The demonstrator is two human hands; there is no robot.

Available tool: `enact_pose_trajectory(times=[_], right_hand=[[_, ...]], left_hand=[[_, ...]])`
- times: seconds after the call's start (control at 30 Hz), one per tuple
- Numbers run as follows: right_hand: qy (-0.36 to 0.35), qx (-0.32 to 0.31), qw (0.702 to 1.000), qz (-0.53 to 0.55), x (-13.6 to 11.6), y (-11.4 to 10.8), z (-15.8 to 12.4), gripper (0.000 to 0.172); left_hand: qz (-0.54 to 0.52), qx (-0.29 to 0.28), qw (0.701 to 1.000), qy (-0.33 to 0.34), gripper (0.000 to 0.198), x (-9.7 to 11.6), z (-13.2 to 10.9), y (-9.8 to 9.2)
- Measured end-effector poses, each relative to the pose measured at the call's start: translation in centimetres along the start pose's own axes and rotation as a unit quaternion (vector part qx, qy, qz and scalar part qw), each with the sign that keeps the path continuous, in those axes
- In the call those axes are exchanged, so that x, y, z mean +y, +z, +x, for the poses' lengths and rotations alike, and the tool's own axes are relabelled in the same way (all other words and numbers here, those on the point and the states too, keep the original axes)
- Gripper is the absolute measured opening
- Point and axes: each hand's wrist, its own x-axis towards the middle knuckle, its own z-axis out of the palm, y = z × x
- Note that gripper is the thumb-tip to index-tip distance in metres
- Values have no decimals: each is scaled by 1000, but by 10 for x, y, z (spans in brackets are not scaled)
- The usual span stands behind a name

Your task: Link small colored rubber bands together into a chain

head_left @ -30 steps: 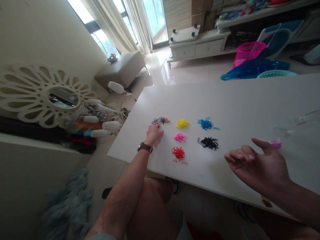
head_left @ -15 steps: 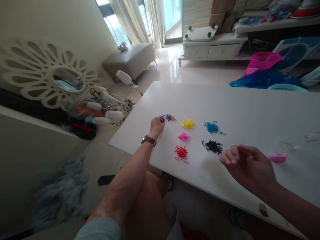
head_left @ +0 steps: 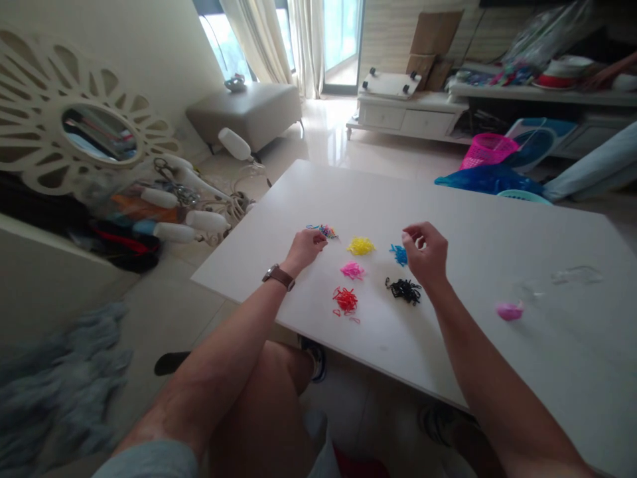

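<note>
My left hand (head_left: 306, 249) is closed in a pinch beside a small pile of mixed-colour rubber bands (head_left: 328, 231); whatever its fingertips hold is too small to make out. My right hand (head_left: 428, 255) hovers over the blue rubber bands (head_left: 399, 254) and partly hides them. Its thumb and fingers curl together in a ring, and what they hold, if anything, cannot be seen. Between the hands lie piles of yellow bands (head_left: 361, 245), pink bands (head_left: 353, 270) and red bands (head_left: 345, 300). Black bands (head_left: 405, 291) lie just below my right hand.
All piles rest on a white table (head_left: 318, 192). Toward its right side are a pink bundle (head_left: 510, 311) and a clear plastic container (head_left: 577, 275). Beyond the table stand a pink basket (head_left: 488, 151) and a blue bag (head_left: 490, 178). A person's leg (head_left: 594, 162) shows at right.
My right hand has moved left and away from me, from beside the black bands to above the blue ones. My left hand stays by the mixed pile. The camera view has shifted rightward.
</note>
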Motion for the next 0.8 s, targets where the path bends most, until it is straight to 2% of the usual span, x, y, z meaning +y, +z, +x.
enact_pose_trajectory(times=[0.13,0.27,0.4,0.57,0.8], right_hand=[[-78,-14,994,-80,38,0,-17,14],[-147,-58,979,-127,62,3,-39,16],[-189,-117,961,-165,60,5,-51,17],[-190,-163,957,-146,47,9,-60,23],[-179,-209,950,-148,44,20,-70,33]], left_hand=[[-56,-62,995,54,5,22,-5,3],[-36,-116,986,115,4,41,-9,13],[-37,-175,974,135,11,51,-15,27],[-63,-229,964,122,28,56,-23,38],[-63,-257,955,134,31,62,-25,40]])
